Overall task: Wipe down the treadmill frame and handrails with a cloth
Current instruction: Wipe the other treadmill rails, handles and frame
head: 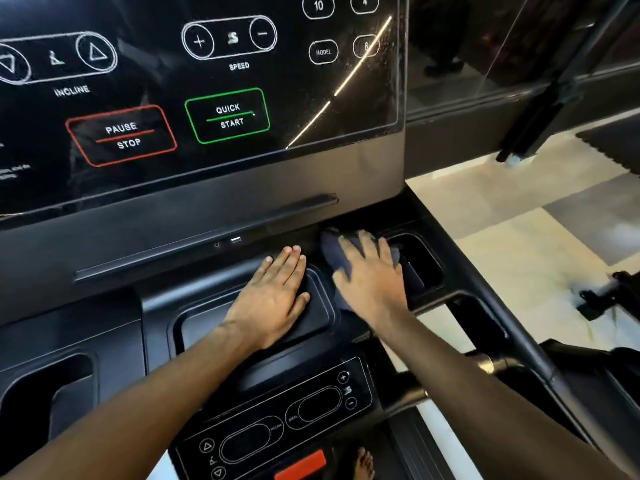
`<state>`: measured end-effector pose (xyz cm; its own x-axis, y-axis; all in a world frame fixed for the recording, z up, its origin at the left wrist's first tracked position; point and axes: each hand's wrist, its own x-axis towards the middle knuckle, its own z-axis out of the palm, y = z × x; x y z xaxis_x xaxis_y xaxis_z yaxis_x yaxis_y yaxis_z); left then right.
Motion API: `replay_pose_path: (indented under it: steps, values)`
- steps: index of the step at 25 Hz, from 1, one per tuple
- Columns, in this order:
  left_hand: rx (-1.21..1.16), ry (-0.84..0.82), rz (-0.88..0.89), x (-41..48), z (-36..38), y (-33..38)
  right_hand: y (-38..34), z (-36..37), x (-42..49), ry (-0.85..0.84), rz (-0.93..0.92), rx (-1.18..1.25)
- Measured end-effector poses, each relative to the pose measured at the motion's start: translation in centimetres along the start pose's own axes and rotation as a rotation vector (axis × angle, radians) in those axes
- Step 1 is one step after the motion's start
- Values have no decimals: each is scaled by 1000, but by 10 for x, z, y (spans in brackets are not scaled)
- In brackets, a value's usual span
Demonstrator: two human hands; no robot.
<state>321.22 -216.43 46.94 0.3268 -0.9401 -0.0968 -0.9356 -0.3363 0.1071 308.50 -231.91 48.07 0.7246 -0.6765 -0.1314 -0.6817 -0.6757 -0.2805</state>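
Treadmill (104, 258) across nearly the whole view: rigid, heavy, fixed in place, so nothing to lift, only to rub over. Hard dark plastic and metal by the look of it, likely able to take firm pressure. Above, glossy screen (207, 98) with lit buttons (probably the one part calling for a lighter touch, being shiny and speckled near the right edge). Right handrail (535, 360) running down toward the lower right, well apart from both hands, not yet reached.

Next down in size, shallow tray (320, 311) at the middle of the console, with a cup holder (424, 263) near it on the right.

Left hand (273, 303) laid flat on the tray, fingers straight and close together, gripping nothing; seemingly bracing.

Right hand (372, 284) spread flat, fingers apart, pressing down on the cloth, not curled round it.

Cloth (330, 245), dark, bunched under the right palm on the ridge between tray and cup holder, with a fold poking out past the fingertips. Soft, light, limp; likely to slide or ball up under a flat palm. Best taken as a wad in the fingers for corners and the holder's well, and wrapped round the bar for the handrails.
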Motion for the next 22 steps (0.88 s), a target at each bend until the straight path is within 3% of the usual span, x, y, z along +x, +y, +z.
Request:
replay_pose_path:
  steps: [4, 8, 13, 16, 20, 22]
  values:
    - [13, -27, -15, 1, -4, 6, 17, 5, -15, 10, -226, -101]
    - [0, -53, -33, 0, -6, 11, -5, -9, 35, 33, 11, 41]
    - [-6, -57, -19, -1, -4, 13, 22, 7, -8, -2, -271, -64]
    - [-18, -56, 9, 1, -6, 13, 19, -7, -6, -41, -28, 105]
    - [-26, -43, 85, 5, -4, 15, 11, 10, -80, 21, 73, 66]
    - [-38, -31, 105, 8, -2, 15, 17, 12, -78, 90, 291, 193]
